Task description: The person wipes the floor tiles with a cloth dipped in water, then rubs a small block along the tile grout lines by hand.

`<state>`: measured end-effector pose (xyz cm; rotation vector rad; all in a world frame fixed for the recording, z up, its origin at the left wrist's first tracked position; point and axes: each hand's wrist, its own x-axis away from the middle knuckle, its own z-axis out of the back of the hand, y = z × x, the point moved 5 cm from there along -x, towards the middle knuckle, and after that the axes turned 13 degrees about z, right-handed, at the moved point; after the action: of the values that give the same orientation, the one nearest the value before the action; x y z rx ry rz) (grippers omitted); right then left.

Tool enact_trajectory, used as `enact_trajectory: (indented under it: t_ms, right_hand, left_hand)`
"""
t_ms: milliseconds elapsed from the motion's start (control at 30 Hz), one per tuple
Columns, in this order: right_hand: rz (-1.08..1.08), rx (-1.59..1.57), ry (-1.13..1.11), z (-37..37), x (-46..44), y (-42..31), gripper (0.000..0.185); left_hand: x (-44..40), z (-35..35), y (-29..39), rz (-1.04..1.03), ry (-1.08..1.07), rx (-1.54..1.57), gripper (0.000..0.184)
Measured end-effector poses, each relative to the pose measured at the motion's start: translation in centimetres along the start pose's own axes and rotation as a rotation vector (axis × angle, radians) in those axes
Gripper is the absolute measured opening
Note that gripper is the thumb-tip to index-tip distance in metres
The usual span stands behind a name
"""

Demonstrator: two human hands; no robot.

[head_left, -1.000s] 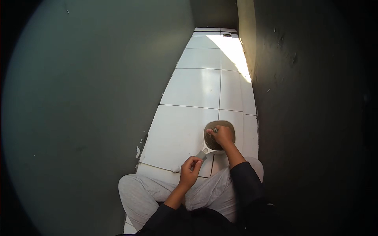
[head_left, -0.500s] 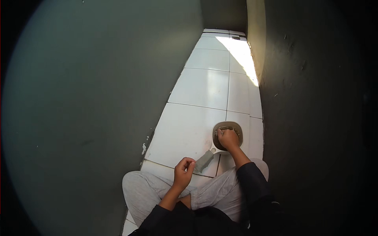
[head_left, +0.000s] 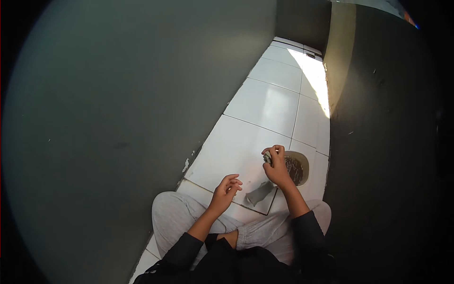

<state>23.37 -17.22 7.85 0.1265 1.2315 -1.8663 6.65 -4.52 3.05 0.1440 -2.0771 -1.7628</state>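
While the right hand (head_left: 278, 166) is holding a greenish clump (head_left: 267, 157) in a narrow grip beside the pan (head_left: 306, 164), the left hand (head_left: 224, 195) is hanging loosely spread near the grey handle (head_left: 259, 193). The clump is looking light, soft, perhaps slippery, favouring gentle pinching around its sides.

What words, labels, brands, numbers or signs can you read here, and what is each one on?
No text can be read anywhere in this view.
Handled container and its grey handle: no lettering visible.
Small pale marks at the lower left of the dark clothing: too small to read, or to tell whether they are letters.
Coloured patch at the upper right edge: too blurred to make out.
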Motion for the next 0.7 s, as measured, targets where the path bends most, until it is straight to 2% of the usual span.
enact_trajectory:
  t_ms: [67,133,200,233,267,300,333,367,400,467,500,600,700]
  right_hand:
    - [0.191,0.073,-0.142,-3.7,0.6,-2.7,0.042]
    - [0.145,0.099,-0.248,-6.5,1.8,-4.7,0.049]
    - [0.197,0.072,-0.296,-8.3,3.0,-5.3,0.051]
    - [0.256,-0.032,-0.284,-8.6,3.0,-5.3,0.042]
    - [0.251,-0.029,-0.286,-8.8,3.1,-4.8,0.042]
    - [0.185,-0.166,-0.330,-8.9,3.0,-4.6,0.038]
    - [0.117,-0.303,-0.372,-9.1,3.1,-4.5,0.035]
    - [0.140,-0.225,-0.315,-8.7,2.9,-4.5,0.025]
    - [0.135,-0.223,-0.317,-8.5,2.7,-4.5,0.025]
    - [-0.086,-0.341,-0.386,-8.4,2.6,-3.5,0.016]
    - [-0.096,-0.360,-0.357,-7.9,2.3,-3.6,0.011]
    - [-0.037,-0.411,-0.262,-6.9,1.4,-3.8,0.012]
    - [0.039,-0.434,-0.185,-6.0,0.4,-4.5,0.009]
  left_hand:
    - [-0.6,0.1,-0.5,-0.017,0.020,0.004,0.035]
    - [-1.2,0.7,-0.8,-0.060,0.111,-0.050,0.040]
    - [-1.2,1.9,-1.2,-0.101,0.109,-0.026,0.033]
    - [-1.2,2.7,-1.6,-0.038,0.081,-0.044,0.027]
    - [-1.3,3.2,-2.2,0.026,0.053,-0.062,0.022]
    - [-1.2,3.6,-2.1,0.000,0.086,-0.026,0.014]
    - [-1.2,3.9,-2.2,0.004,0.081,-0.021,0.014]
    - [-1.3,4.3,-2.2,-0.014,0.116,0.032,0.015]
    - [-1.2,4.7,-2.0,-0.031,0.151,0.084,0.015]
    - [-1.4,5.0,-1.3,-0.074,0.175,0.088,0.015]
    - [-1.5,5.0,-1.0,-0.090,0.171,0.051,0.015]
    - [-1.2,5.2,-0.5,-0.068,0.184,-0.005,0.015]
    - [-1.1,5.0,0.1,-0.159,0.200,-0.135,0.012]
